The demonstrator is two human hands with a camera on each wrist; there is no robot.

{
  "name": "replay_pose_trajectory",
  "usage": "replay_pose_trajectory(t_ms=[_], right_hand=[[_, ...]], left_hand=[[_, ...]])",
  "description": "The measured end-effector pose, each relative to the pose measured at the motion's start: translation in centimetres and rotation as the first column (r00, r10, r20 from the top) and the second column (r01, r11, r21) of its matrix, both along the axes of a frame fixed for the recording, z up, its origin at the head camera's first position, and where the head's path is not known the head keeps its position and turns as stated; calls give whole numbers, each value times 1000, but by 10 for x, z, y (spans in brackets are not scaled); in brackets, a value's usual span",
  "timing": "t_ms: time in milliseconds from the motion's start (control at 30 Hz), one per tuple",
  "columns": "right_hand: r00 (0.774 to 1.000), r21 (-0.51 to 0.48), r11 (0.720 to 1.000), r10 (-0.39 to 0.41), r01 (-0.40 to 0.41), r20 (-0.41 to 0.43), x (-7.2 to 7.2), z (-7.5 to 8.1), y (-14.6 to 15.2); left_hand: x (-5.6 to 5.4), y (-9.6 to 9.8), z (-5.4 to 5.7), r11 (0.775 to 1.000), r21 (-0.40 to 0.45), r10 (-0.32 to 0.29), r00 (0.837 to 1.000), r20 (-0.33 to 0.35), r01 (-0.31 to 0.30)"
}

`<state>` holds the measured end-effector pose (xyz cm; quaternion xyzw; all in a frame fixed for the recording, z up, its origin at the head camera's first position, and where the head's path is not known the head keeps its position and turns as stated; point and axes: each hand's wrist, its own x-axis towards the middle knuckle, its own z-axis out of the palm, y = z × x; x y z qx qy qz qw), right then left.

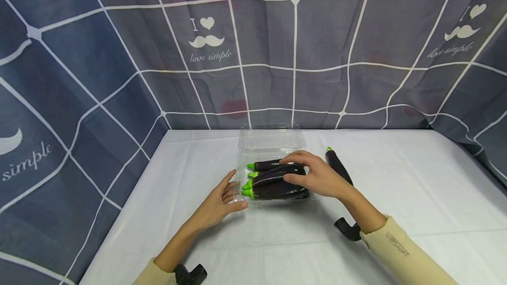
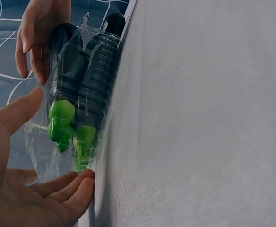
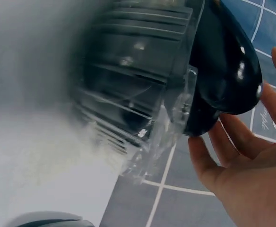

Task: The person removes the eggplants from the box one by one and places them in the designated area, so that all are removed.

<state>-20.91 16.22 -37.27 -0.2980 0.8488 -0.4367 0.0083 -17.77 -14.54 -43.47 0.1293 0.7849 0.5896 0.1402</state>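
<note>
Glossy, near-black eggplants [image 1: 277, 191] with bright green stems lie side by side in a clear container [image 1: 244, 162], the left hand [image 1: 218, 203] spread open against its left end, the right hand [image 1: 314, 175] loosely open, touching the blunt ends without a grip; the head view shows the lid [image 1: 271, 139] folded back near the rear edge, the right wrist view a ribbed wall [image 3: 133, 61]; beyond a lone eggplant [image 1: 336, 165], the white surface [image 1: 420, 179] stretches wide rightward

On the white table [image 1: 416, 175] sits an open clear plastic box [image 1: 261, 155], lid [image 1: 271, 139] towards the far edge! Just to its right, one eggplant [image 1: 338, 167] lies slanted.
</note>
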Motion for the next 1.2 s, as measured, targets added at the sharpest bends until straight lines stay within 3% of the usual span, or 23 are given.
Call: replay_pose_trajectory(t_ms=[167,567,867,1200], right_hand=[[999,-25,999,42,-42,1,-9,4,-5],[981,20,990,136,-141,141,-32,-1,-16],[952,82,967,221,-242,214,-37,-8,-17],[949,88,963,233,-256,211,-39,-10,-17]], left_hand=[[-1,0,-1,1000,5,0,1000,-4,0],[-1,0,-2,1000,2,18,1000,10,-18],[0,-1,-2,1000,2,-5,1000,-3,5],[-1,-1,-2,1000,-5,-16,1000,-3,16]])
